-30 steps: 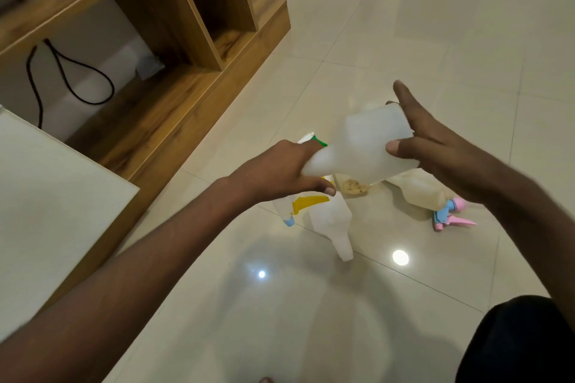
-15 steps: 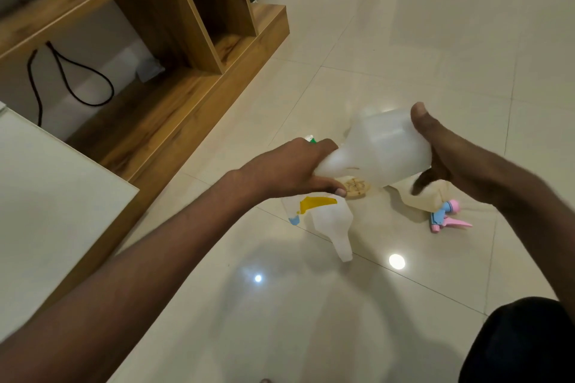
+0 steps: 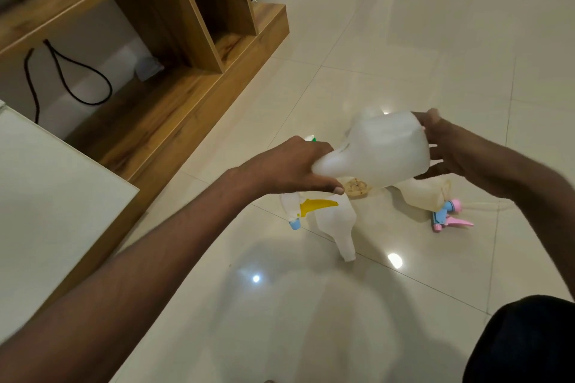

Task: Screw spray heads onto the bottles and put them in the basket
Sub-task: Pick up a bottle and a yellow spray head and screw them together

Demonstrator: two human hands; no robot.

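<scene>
Translucent white bottle (image 3: pixel 382 149) held sideways in air above floor (image 3: pixel 404 40). Left hand (image 3: pixel 286 165) grip curled round neck end, covering green-tipped spray head (image 3: pixel 312 138). Right hand (image 3: pixel 451 149) fingers clasp bottle base. Below on floor: open-necked bottle (image 3: pixel 337 224), yellow-and-blue spray head (image 3: pixel 306 210) beside it, bottle with pink-blue head (image 3: pixel 446 214). Wooden shelf unit (image 3: pixel 174 78) at left.

The left hand (image 3: pixel 289 166) is gripping the spray head (image 3: pixel 312 138) at the bottle's neck; the right hand (image 3: pixel 448 146) is holding the bottle (image 3: pixel 382 152) by its base above the floor (image 3: pixel 404 40).
</scene>
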